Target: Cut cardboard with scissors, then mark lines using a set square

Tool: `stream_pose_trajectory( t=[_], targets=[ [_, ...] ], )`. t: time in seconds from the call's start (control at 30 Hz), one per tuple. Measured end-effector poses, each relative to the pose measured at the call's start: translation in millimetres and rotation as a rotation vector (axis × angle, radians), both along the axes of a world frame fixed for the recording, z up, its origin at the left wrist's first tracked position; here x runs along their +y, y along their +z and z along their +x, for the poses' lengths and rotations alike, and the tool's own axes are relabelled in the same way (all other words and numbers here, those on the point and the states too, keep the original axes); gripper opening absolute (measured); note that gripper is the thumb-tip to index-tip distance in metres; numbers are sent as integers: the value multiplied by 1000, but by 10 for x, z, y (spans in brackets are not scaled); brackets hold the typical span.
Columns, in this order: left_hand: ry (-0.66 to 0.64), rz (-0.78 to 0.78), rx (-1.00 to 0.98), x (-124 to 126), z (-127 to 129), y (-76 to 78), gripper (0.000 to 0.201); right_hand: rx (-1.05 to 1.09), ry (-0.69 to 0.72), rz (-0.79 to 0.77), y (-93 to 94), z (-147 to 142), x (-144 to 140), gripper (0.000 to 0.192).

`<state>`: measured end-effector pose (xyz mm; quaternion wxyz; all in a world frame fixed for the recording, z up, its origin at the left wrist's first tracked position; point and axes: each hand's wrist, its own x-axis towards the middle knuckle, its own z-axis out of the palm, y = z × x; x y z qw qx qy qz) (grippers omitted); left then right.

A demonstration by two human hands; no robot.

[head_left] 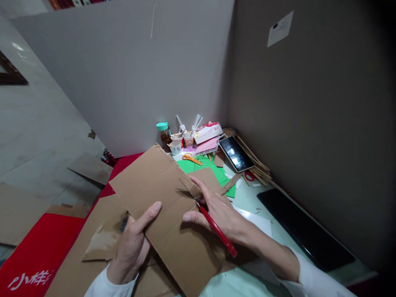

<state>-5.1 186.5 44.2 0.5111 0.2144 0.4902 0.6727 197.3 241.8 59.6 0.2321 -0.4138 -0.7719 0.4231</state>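
Fingers of the left hand (133, 243) clasp the cardboard (157, 177) by its near left edge, the thumb pressed flat on the upper face and the other fingers out of sight beneath it; those of the right hand (221, 214) grasp a red tool (220, 234), the index finger reaching to the cardboard's right edge and the thumb stretched out over the board, apart from the index. The cardboard is held tilted above the surface (229, 284), between the two hands; the tool's thin metal end lies at the right part of the board, its red handle slanting back towards the right wrist. Under the left hand lie a torn piece (103, 243) and a bigger brown sheet (69, 255); further left is a red bag (40, 247) with white characters.

Beyond the board, green paper (185, 166) spreads near orange scissors (193, 159); behind stand a bottle (163, 136) with a teal lid, paper cups (176, 144) with things sticking out, and a box (210, 133) beside pink paper (206, 145); to the right, a tablet (236, 153) rests next to brown strips (261, 170); nearer, a long black panel (303, 227) lies along the grey partition (309, 123).
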Motion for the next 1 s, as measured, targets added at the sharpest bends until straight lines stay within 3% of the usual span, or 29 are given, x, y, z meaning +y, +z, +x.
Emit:
stream_pose_trajectory(
  t=[0.13,0.27,0.33,0.57,0.77,0.83,1.0],
  targets=[
    [-10,-44,-20,-16,15,19,77,-34,-29,49,-68,9,13,89],
    [-20,-64,-17,-8,13,24,75,-34,-46,97,-141,-21,-5,59],
    [-16,-68,0,3,1,17,76,-39,-44,85,-152,-46,-17,54],
    [-24,-40,45,-24,33,0,88,-1,-72,12,-24,-16,10,98],
    [-63,-34,66,-64,65,-13,94,53,-35,-34,31,2,11,100],
    [-62,-41,70,-72,55,-18,94,24,-55,-8,11,-6,5,94],
    [-51,-52,79,-67,37,-28,95,40,-63,98,-61,-28,-3,51]
  ],
)
